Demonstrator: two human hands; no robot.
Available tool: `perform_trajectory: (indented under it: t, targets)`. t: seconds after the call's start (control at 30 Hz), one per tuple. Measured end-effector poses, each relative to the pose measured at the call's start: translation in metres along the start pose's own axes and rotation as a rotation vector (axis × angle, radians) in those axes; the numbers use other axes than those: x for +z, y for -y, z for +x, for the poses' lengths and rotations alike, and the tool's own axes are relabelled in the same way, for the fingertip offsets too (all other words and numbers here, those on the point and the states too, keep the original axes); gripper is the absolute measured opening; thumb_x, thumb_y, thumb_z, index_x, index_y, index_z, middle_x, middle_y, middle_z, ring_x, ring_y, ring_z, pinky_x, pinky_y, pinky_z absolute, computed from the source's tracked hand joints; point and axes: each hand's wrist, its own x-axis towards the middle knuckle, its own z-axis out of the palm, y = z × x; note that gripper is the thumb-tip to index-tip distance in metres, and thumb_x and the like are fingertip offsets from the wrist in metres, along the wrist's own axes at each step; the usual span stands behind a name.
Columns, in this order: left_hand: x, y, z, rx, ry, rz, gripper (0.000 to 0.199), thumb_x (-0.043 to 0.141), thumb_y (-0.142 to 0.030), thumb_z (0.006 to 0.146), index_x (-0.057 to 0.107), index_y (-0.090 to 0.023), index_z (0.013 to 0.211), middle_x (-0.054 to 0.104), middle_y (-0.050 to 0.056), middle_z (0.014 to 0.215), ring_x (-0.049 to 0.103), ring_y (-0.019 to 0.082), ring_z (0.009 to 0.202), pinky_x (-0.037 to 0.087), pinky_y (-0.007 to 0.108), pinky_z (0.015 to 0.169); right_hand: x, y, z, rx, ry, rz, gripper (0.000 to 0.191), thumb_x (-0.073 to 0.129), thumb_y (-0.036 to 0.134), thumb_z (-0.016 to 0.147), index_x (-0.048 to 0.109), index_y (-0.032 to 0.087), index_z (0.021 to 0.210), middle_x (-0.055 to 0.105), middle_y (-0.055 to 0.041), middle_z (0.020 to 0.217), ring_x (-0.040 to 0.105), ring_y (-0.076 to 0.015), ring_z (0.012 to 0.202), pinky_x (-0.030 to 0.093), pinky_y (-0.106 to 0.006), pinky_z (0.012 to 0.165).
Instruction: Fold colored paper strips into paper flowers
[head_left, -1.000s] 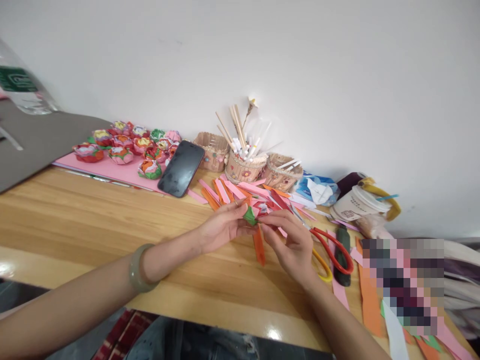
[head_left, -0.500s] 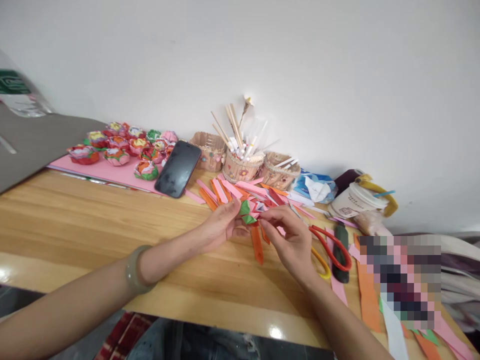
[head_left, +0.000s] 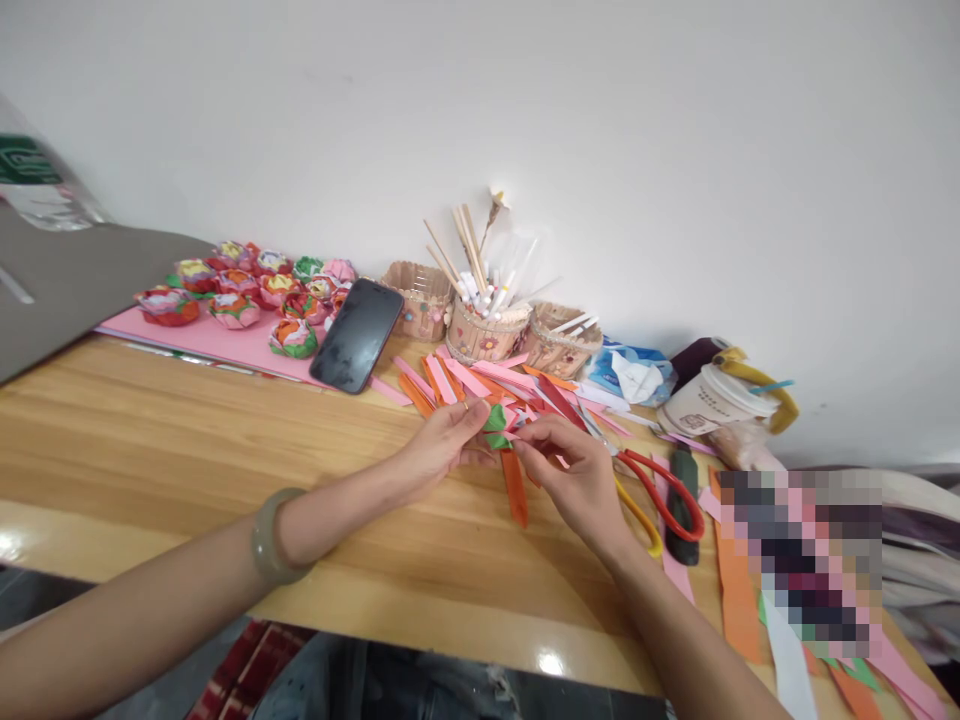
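Both hands (head_left: 574,472) pinch a green piece (head_left: 495,419), apparently folded paper.

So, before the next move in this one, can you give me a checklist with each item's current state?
1. Left hand has hold of the green-and-pink folded paper: ok, thumb on its near side.
2. Right hand is at the same piece: ok, fingertips pinched at its edge.
3. Scissors well away from the right hand: not ok, they lie close beside it.
4. Paper flowers out of the hands' way: ok, grouped on the pink sheet.
5. Inner folds even: cannot tell, fingers cover part.
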Motion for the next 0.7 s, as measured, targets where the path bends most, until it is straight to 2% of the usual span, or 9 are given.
perform_trajectory:
  t: [0.07, 0.17, 0.27, 0.4, 0.57, 0.7]
  targets:
    - [0.0004, -0.0010, 0.0002, 0.004, 0.024, -0.010, 0.047, 0.070, -0.051, 0.062, 0.065, -0.018, 0.095, 0.065, 0.003, 0.081, 0.060, 0.013, 0.071, 0.049, 0.024, 0.061, -0.0007, 0.0002, 0.0005, 0.020, -0.018, 0.014, 0.009, 0.060, 0.023, 0.079, 0.064, 0.017, 0.074, 0.062, -0.0016, 0.069, 0.054, -0.0122, 0.059, 0.042, -0.023, 0.051]
    - [0.0002, -0.0017, 0.0009, 0.008, 0.030, -0.022, 0.054, 0.079, -0.034, 0.058, 0.063, -0.025, 0.108, 0.066, 0.002, 0.093, 0.062, 0.014, 0.081, 0.049, 0.025, 0.071, -0.0017, 0.0013, 0.0017, 0.072, -0.047, 0.054, 0.011, 0.060, 0.025, 0.078, 0.062, 0.017, 0.070, 0.060, -0.0006, 0.066, 0.052, -0.0114, 0.057, 0.041, -0.023, 0.051]
    - [-0.0001, -0.0012, 0.0016, -0.003, -0.012, -0.021, 0.051, 0.082, -0.022, 0.054, 0.066, -0.024, 0.102, 0.067, 0.002, 0.097, 0.062, 0.014, 0.085, 0.049, 0.026, 0.074, -0.0024, 0.0029, 0.0027, 0.106, -0.033, 0.082, 0.014, 0.060, 0.028, 0.078, 0.062, 0.016, 0.069, 0.058, -0.0005, 0.064, 0.049, -0.0108, 0.054, 0.039, -0.022, 0.048]
    - [0.0000, 0.0000, 0.0021, -0.017, -0.021, -0.019, 0.046, 0.081, -0.025, 0.056, 0.067, -0.022, 0.099, 0.068, 0.003, 0.095, 0.062, 0.015, 0.081, 0.049, 0.027, 0.070, -0.0029, 0.0054, 0.0033, 0.091, -0.019, 0.067, 0.017, 0.060, 0.030, 0.077, 0.062, 0.016, 0.067, 0.058, -0.0006, 0.062, 0.049, -0.0110, 0.053, 0.038, -0.022, 0.047]
    - [-0.0005, 0.0006, 0.0033, 0.009, 0.015, 0.018, 0.049, 0.082, -0.018, 0.053, 0.067, -0.021, 0.099, 0.068, 0.004, 0.096, 0.062, 0.015, 0.082, 0.047, 0.028, 0.076, -0.0024, 0.0066, 0.0036, 0.080, -0.034, 0.008, 0.017, 0.057, 0.026, 0.078, 0.063, 0.016, 0.065, 0.057, 0.0008, 0.056, 0.047, -0.0104, 0.049, 0.037, -0.022, 0.046]
    - [0.0013, -0.0022, 0.0026, 0.001, -0.035, 0.025, 0.043, 0.081, -0.017, 0.053, 0.068, -0.018, 0.094, 0.069, 0.005, 0.094, 0.061, 0.015, 0.083, 0.047, 0.028, 0.075, -0.0015, 0.0057, 0.0036, 0.035, -0.040, -0.048, 0.016, 0.052, 0.019, 0.077, 0.065, 0.016, 0.069, 0.058, 0.0010, 0.057, 0.047, -0.0102, 0.050, 0.036, -0.022, 0.046]
